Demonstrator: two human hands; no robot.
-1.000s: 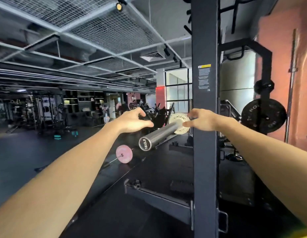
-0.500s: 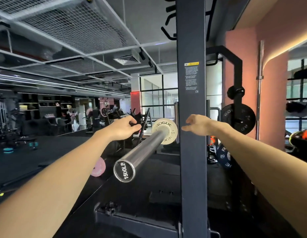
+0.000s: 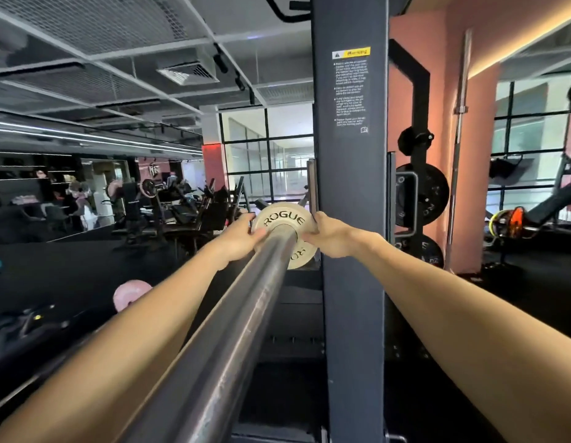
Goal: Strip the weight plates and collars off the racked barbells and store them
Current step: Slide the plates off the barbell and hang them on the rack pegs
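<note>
While the barbell sleeve [image 3: 245,318] runs straight away from us toward the rack upright [image 3: 351,219], we hold the small cream Rogue plate [image 3: 285,220] at its far end from both sides. Our left hand [image 3: 237,239] curls on its left rim, our right hand [image 3: 330,235] on its right, arms nearly straight. We judge it must slide back along the sleeve toward us.
</note>
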